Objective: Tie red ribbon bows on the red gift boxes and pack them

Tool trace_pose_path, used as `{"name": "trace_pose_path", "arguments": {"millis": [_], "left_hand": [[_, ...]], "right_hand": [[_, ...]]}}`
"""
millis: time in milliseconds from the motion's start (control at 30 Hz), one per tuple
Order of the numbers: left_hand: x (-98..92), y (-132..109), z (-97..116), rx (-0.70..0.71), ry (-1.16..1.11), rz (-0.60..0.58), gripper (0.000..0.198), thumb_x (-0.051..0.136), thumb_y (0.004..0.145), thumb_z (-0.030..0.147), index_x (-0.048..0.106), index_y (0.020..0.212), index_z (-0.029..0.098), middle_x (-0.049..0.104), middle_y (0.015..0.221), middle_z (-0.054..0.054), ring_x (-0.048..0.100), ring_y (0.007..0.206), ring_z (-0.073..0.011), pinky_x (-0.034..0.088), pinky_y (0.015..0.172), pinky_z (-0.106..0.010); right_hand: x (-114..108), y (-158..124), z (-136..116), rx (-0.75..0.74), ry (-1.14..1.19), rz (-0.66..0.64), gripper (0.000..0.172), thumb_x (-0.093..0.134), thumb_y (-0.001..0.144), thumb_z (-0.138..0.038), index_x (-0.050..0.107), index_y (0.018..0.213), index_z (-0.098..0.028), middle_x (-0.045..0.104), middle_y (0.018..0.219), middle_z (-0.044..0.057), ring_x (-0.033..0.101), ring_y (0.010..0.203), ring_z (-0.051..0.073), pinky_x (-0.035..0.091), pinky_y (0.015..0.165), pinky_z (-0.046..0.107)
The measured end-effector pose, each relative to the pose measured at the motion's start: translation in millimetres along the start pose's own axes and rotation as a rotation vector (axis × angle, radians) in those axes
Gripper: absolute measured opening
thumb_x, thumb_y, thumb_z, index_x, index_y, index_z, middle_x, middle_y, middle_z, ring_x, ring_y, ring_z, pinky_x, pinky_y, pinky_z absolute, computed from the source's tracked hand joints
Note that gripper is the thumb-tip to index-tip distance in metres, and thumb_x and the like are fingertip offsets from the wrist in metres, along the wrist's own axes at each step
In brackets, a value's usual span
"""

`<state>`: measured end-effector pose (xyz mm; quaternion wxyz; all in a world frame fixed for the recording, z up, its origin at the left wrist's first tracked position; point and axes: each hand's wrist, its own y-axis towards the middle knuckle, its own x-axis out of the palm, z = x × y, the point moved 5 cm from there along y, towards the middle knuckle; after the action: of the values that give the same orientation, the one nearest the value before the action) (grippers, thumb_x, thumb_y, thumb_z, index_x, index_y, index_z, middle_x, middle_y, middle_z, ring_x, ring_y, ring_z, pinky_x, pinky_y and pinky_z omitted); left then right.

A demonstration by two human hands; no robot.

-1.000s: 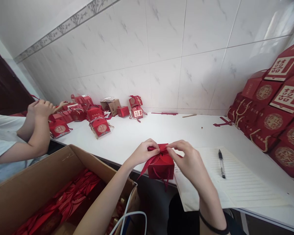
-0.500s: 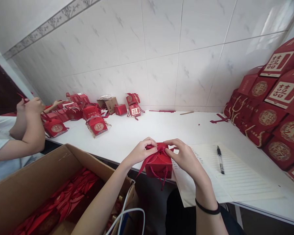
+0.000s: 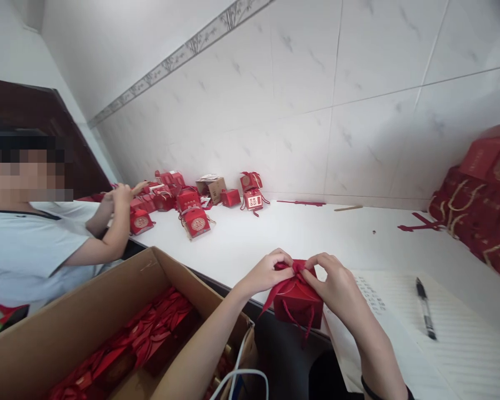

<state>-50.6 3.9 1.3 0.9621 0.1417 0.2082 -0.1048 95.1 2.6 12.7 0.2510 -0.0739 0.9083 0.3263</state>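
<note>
A red gift box (image 3: pixel 298 306) with a twisted cord handle sits at the table's front edge, before me. On its top is a red ribbon bow (image 3: pixel 296 270), its loose tail hanging down to the left. My left hand (image 3: pixel 273 269) pinches the bow's left side between thumb and fingers. From the other side, my right hand (image 3: pixel 328 273) has its thumb and fingers closed on the bow's right part. Beneath my right forearm lies an open lined notebook (image 3: pixel 383 333) with handwriting on it.
An open cardboard box (image 3: pixel 150 261) of red ribboned boxes stands at lower left, a white cable (image 3: pixel 244 371) by its corner. A co-worker (image 3: pixel 33 244) sits at left near clustered red boxes (image 3: pixel 198 223). A pen (image 3: pixel 425 308) lies on the notebook; red bags (image 3: pixel 470 205) are stacked at right.
My view has swung left, bringing more of the co-worker into sight and shifting everything rightward. Both hands stay on the ribbon bow, with little difference in their grip.
</note>
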Motion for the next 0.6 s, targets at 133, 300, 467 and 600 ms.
{"name": "trace_pose_path", "arguments": {"millis": [133,300,467,600], "left_hand": [[0.1,-2.9,-0.8,-0.011,-0.004,0.007,0.005,0.059,0.074,0.021,0.061,0.073,0.016,0.053,0.09,-0.003,0.053,0.085,-0.0145,0.041,0.081,-0.028],[1.3,-5.9,-4.9,-0.006,-0.003,0.039,0.004,0.061,0.071,0.021,0.06,0.074,0.017,0.053,0.09,-0.003,0.053,0.084,-0.0149,0.04,0.084,-0.03],[1.9,-8.3,-7.4,-0.012,-0.021,0.06,0.005,0.064,0.069,0.022,0.061,0.071,0.018,0.054,0.088,-0.003,0.053,0.083,-0.0152,0.041,0.084,-0.03],[2.1,-11.4,-7.1,-0.057,-0.06,0.077,0.007,0.066,0.067,0.023,0.062,0.069,0.018,0.054,0.086,-0.003,0.052,0.081,-0.0144,0.042,0.082,-0.03]], "right_hand": [[4.3,2.3,3.4,0.091,-0.039,-0.012,0.014,0.044,0.072,-0.035,0.048,0.065,-0.023,0.059,0.07,0.003,0.054,0.065,0.02,0.041,0.058,0.031],[11.8,3.9,12.8,0.153,-0.091,-0.025,0.013,0.042,0.068,-0.037,0.04,0.064,-0.024,0.055,0.061,0.001,0.052,0.053,0.018,0.038,0.049,0.029],[25.0,3.3,32.7,0.127,-0.086,-0.031,0.015,0.042,0.069,-0.038,0.035,0.065,-0.026,0.05,0.055,-0.002,0.048,0.044,0.017,0.039,0.044,0.028],[32.4,-0.4,46.2,0.087,-0.065,-0.014,0.014,0.042,0.07,-0.037,0.035,0.065,-0.026,0.046,0.051,-0.002,0.047,0.043,0.017,0.04,0.04,0.027]]}}
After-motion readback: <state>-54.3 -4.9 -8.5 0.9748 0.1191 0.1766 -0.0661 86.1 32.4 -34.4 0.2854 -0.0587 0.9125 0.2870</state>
